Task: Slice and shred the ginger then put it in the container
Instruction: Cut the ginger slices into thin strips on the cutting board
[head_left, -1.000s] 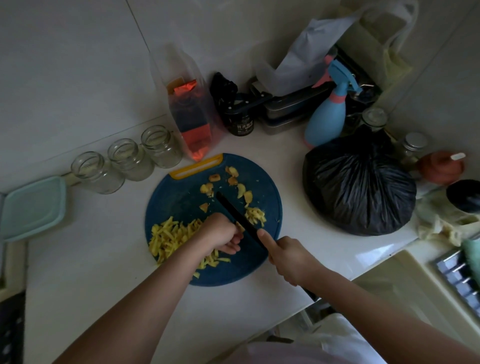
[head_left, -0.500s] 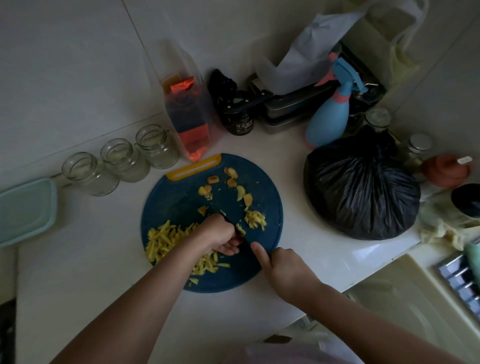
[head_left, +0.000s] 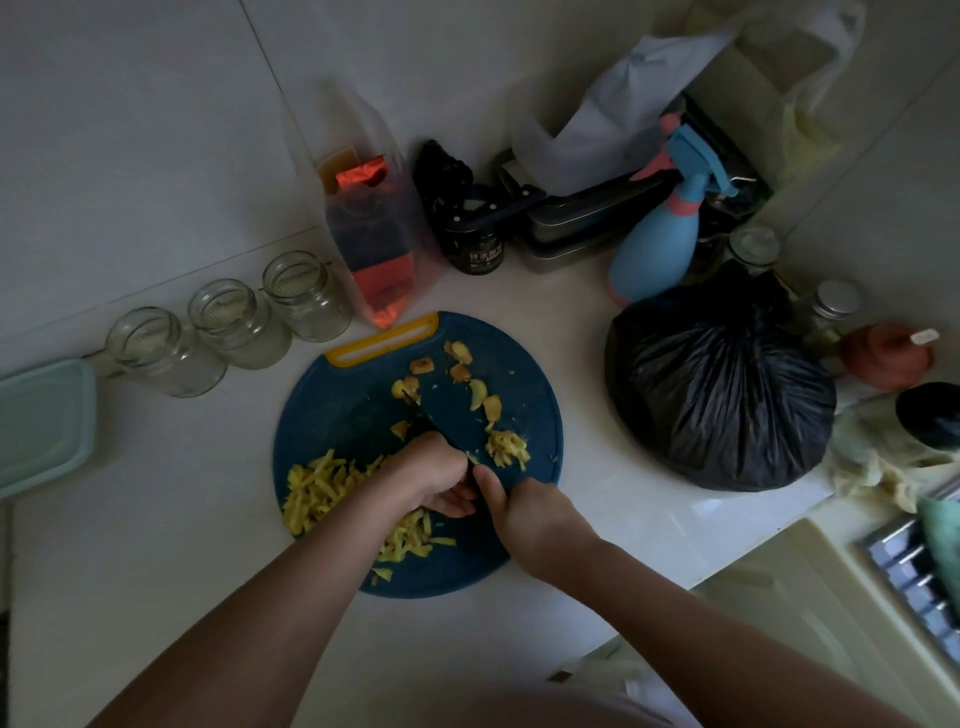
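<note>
The right hand (head_left: 530, 514) grips a dim knife (head_left: 427, 420). The left hand (head_left: 431, 478) curls beside it; its hold is hidden.

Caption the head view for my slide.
Right hand grips a dark knife beside the curled left hand on a round blue cutting board strewn with yellow ginger shreds.

White counter (head_left: 156, 545) carries a round blue cutting board (head_left: 337, 415), directly under the right hand (head_left: 535, 519) grip. Beyond and left of the grip: three glass jars (head_left: 239, 322) in a row, with a teal lid (head_left: 41, 426) farther left. Right of the grip: black plastic bag (head_left: 717, 395), with a blue spray bottle (head_left: 654, 249) beyond it.
</note>
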